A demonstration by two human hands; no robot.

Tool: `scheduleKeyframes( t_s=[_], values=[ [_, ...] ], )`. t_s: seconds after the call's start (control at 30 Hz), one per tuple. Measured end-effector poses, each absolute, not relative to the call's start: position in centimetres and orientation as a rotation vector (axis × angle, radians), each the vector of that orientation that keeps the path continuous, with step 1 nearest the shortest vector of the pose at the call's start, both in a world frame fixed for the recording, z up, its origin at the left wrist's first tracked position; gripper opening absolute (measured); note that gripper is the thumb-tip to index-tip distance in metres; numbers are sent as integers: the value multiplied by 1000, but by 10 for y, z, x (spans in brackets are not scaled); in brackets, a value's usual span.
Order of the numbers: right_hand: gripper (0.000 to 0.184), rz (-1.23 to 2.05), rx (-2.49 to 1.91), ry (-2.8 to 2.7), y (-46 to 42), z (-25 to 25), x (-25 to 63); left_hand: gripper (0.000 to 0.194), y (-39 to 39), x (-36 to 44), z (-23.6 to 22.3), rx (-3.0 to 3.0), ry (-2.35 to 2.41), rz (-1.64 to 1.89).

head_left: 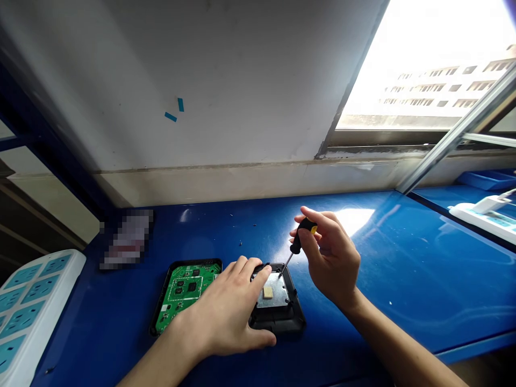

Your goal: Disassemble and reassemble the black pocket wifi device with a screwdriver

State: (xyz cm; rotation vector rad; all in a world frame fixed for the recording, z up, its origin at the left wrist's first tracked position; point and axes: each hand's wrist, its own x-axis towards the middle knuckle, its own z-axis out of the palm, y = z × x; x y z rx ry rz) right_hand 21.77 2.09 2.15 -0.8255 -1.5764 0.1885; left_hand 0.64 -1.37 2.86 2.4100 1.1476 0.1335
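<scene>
My right hand (332, 255) is closed around a black-and-yellow screwdriver (304, 236), tilted with its thin shaft pointing down to the left. Its tip meets the far right part of a metal plate (278, 299) inside a black plastic housing half (296, 321). A small cream-coloured square pad (268, 292) sits on that plate. My left hand (229, 306) spans the housing's left side, fingers at the far edge and thumb at the near edge, gripping it. Just left lies the other black half holding a green circuit board (187, 287), partly covered by my left hand.
All this lies on a blue tabletop (403, 279). A white power strip (36, 301) stands at the left edge, another power strip (492, 217) at the right. Behind is a wall with a window. Small screws (241, 243) are scattered on the table; a blurred-out object (128, 239) lies back left.
</scene>
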Motion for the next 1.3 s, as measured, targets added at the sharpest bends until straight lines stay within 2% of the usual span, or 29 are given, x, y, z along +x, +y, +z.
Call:
scheduleKeyframes(
  t_s=[0.53, 1.3],
  values=[
    [35, 213, -789, -1414, 32, 17, 222, 97, -14, 7, 29, 2440, 1125, 145],
    [32, 276, -788, -1497, 26, 19, 218, 90, -14, 5, 29, 2415, 1124, 174]
  ],
)
